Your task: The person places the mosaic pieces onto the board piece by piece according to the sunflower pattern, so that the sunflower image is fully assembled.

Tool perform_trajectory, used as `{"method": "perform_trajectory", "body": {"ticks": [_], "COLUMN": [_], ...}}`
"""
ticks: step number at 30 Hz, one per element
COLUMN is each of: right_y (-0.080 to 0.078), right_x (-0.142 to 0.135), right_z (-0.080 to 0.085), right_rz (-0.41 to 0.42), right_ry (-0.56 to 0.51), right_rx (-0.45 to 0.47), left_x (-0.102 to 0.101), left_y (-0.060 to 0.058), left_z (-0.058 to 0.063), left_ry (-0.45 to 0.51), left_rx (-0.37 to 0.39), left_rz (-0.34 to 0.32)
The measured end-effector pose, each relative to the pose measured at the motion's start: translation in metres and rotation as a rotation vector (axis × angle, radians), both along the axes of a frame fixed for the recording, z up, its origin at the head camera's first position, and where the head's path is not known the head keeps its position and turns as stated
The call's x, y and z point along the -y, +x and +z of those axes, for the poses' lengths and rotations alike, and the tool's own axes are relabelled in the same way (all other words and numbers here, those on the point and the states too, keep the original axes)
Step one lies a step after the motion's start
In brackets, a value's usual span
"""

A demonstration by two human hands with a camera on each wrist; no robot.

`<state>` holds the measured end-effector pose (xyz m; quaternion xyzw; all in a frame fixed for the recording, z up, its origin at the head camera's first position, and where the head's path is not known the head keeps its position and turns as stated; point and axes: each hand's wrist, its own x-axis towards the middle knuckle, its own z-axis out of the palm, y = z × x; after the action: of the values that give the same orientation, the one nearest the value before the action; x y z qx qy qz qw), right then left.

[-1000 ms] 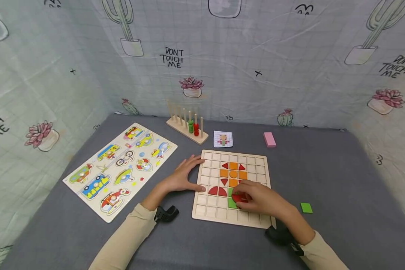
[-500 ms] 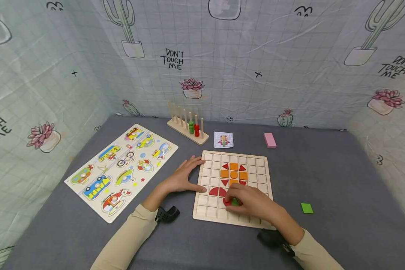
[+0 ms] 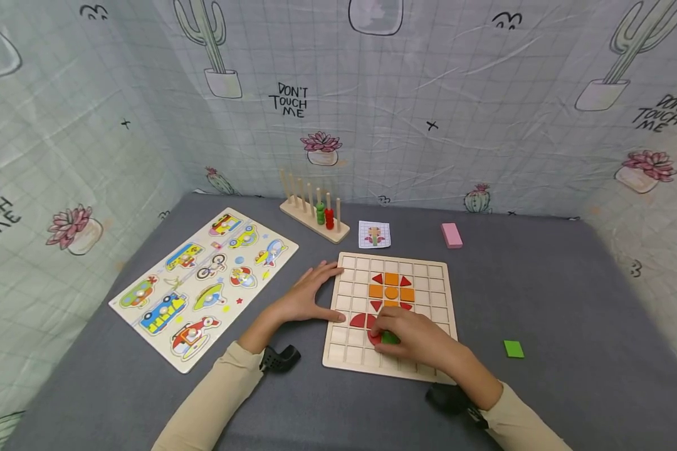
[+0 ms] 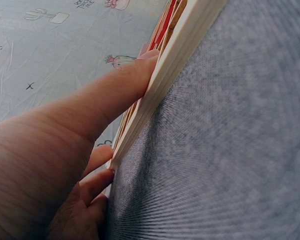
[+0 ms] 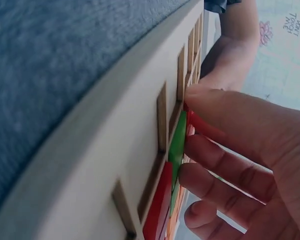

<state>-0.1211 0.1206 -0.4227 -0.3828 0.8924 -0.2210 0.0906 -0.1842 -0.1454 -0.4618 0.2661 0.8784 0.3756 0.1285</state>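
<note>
My right hand (image 3: 417, 335) pinches a red, curved-edged flat piece (image 5: 205, 127) between thumb and fingers, low over the wooden grid board (image 3: 344, 355). Right beside it lies a green square (image 3: 390, 338), partly covered by my fingers. Another red piece (image 5: 160, 205) sits in the board on the green square's other side. Across the board's left edge rests my left hand (image 3: 300, 302), fingers spread, thumb on the rim. Red quarter-round pieces (image 3: 358, 321), red triangles (image 3: 377, 279), orange squares (image 3: 391, 279) and an orange circle (image 3: 392, 293) fill the cells above.
Behind the board lie a small pattern card (image 3: 375, 235) and a pink block (image 3: 452, 235). A peg rack (image 3: 314, 219) with green and red beads stands at the back. A vehicle puzzle board (image 3: 203, 288) is at left, a loose green square (image 3: 514, 349) at right.
My right hand has carried the red piece leftward across the green squares and lowered it at their left side. My left hand stays at the board's edge.
</note>
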Motion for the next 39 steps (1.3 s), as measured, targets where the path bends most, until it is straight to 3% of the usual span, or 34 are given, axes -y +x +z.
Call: {"method": "perform_trajectory", "body": {"ticks": [9, 16, 28, 34, 39], "right_y": [0.002, 0.006, 0.003, 0.004, 0.007], "right_x": [0.000, -0.012, -0.050, -0.074, -0.092], "right_z": [0.000, -0.001, 0.001, 0.001, -0.002], "right_rz": [-0.003, 0.002, -0.088, -0.106, -0.123], "right_ry": [-0.005, -0.066, -0.120, -0.164, -0.198], "right_rx": [-0.011, -0.039, 0.006, -0.067, -0.065], "left_x": [0.001, 0.001, 0.001, 0.002, 0.002], "left_y": [0.001, 0.001, 0.000, -0.001, -0.001], "left_z": [-0.001, 0.000, -0.001, -0.004, -0.003], "left_ry": [0.012, 0.017, 0.033, 0.045, 0.023], "left_rx": [-0.005, -0.008, -0.013, -0.046, -0.013], "left_rz": [0.002, 0.000, -0.009, -0.022, -0.012]}}
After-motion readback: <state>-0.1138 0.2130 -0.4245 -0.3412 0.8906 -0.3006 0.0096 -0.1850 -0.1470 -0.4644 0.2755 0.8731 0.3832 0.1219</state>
